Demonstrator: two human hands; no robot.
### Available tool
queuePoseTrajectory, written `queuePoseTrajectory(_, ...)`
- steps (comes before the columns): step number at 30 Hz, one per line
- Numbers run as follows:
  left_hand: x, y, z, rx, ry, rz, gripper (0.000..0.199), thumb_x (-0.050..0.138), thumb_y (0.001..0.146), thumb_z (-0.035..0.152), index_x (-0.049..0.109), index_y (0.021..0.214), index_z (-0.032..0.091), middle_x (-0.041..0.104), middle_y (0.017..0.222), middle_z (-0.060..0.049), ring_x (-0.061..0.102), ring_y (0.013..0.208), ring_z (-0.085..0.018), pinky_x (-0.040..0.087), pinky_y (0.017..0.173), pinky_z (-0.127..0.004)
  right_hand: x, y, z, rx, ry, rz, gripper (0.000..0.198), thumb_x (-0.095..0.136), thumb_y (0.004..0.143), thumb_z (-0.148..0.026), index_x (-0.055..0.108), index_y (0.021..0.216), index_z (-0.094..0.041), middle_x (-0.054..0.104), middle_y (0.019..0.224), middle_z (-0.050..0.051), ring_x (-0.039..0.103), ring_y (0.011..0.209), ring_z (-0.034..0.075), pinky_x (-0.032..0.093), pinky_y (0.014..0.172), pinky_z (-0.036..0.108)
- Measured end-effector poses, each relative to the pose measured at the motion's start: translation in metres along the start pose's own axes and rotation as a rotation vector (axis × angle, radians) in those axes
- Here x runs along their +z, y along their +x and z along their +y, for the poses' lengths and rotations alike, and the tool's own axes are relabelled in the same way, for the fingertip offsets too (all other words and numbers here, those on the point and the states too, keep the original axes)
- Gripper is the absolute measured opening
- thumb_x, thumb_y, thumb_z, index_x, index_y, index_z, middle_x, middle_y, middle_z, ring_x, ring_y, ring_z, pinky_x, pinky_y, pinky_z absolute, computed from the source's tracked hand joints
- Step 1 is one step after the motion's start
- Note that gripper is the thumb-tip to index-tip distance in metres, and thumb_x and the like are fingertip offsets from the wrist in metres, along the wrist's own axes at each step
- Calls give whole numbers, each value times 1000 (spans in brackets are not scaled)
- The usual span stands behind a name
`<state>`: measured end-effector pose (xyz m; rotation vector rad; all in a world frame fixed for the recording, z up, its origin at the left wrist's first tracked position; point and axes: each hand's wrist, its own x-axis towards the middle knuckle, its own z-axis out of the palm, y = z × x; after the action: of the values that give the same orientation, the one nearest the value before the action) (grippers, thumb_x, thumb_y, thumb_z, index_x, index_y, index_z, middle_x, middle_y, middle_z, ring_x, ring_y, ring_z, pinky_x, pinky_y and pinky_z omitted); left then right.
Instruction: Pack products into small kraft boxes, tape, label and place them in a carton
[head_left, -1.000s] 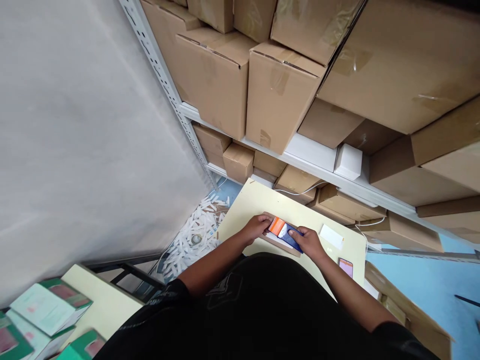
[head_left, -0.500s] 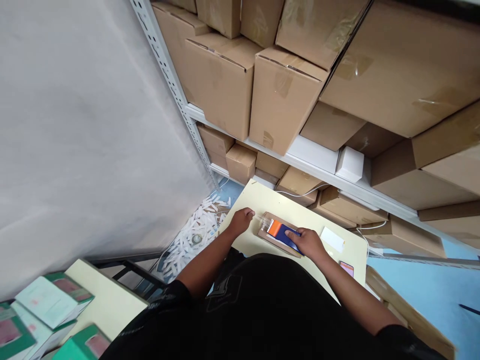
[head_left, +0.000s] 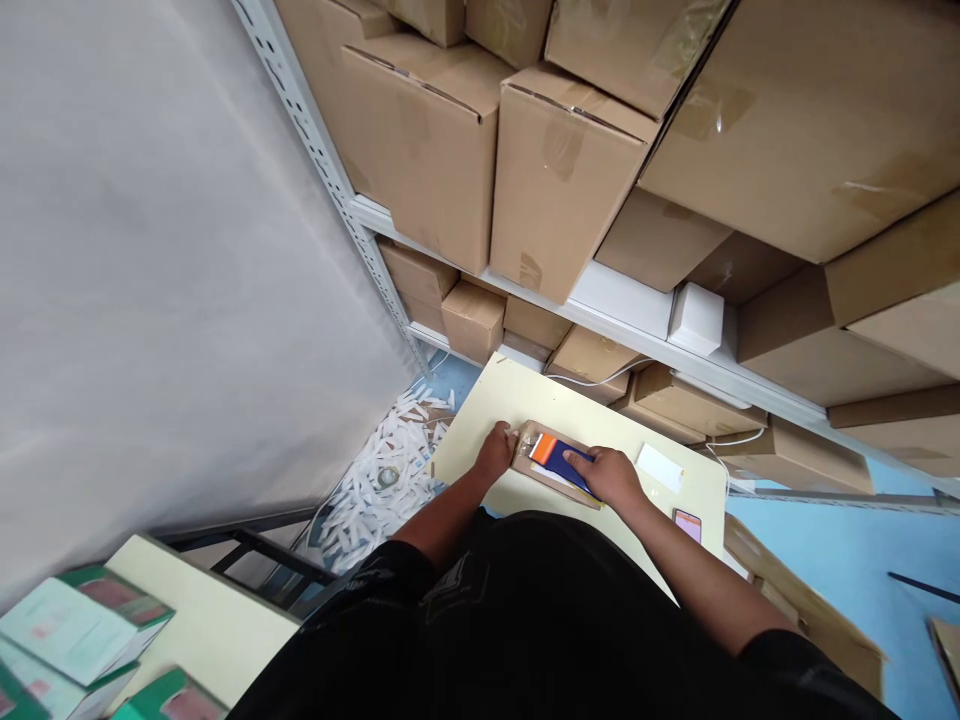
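A flat cardboard box [head_left: 530,432] lies on the pale yellow table, with shiny clear tape or film at its left end. On top of it is a flat, dark blue object with an orange end [head_left: 562,460]. My right hand [head_left: 611,475] grips this object by its right part, thumb on top. My left hand [head_left: 495,452] is at the box's left end, fingers pinched together. What lies between those fingers is too small to make out. A white sheet shows under the blue object's lower edge.
A white card or pad [head_left: 660,467] and a phone [head_left: 687,524] lie on the table [head_left: 480,405] at the right. Behind stands a shelf rack of cardboard boxes [head_left: 570,180]. White paper strips [head_left: 379,490] heap on the floor, left. Green-and-white boxes [head_left: 82,630] sit on another table.
My left hand has come right and down to the box's left end. My right hand still holds the blue-and-orange object, which has shifted slightly left. The view has shifted a little.
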<state>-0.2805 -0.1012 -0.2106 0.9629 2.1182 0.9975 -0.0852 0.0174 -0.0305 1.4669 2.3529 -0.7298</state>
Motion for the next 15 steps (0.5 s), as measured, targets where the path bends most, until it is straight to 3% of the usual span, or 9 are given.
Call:
queuePoseTrajectory(3,-16,1,-4,67,12,-21,36,52,98,30,65,129,17,67,122,-14,66,113,-27,52,104,-43,1,-1,1,5,3,-8,58,53,91,-75,75,77,-23,74,76,8,68,75,23,37,61,29)
queuePoseTrajectory(6,-34,-4,3,361,71,-143,57,58,93,30,54,149,20,50,155,-13,46,145,-29,37,123,-45,1,-3,0,11,-6,-12,59,53,91,-75,75,77,-23,74,76,9,68,76,24,37,60,30)
queuePoseTrajectory(9,-38,-9,16,636,262,-281,93,69,87,53,31,164,19,28,171,-14,23,158,-36,26,127,-51,0,-5,-2,14,-8,-10,60,52,92,-76,75,76,-22,74,75,9,69,75,24,37,61,30)
queuePoseTrajectory(12,-31,-10,27,661,458,-309,118,65,80,80,20,167,14,20,173,-18,17,159,-41,20,127,-57,-2,-3,-6,24,-14,-18,62,51,91,-78,76,78,-22,75,77,9,69,76,24,38,61,29)
queuePoseTrajectory(15,-27,-8,29,673,576,-280,118,54,82,86,20,167,13,21,172,-19,20,159,-40,15,127,-55,-4,1,-7,19,-34,-39,64,51,89,-81,76,81,-23,76,83,11,70,80,26,38,61,30)
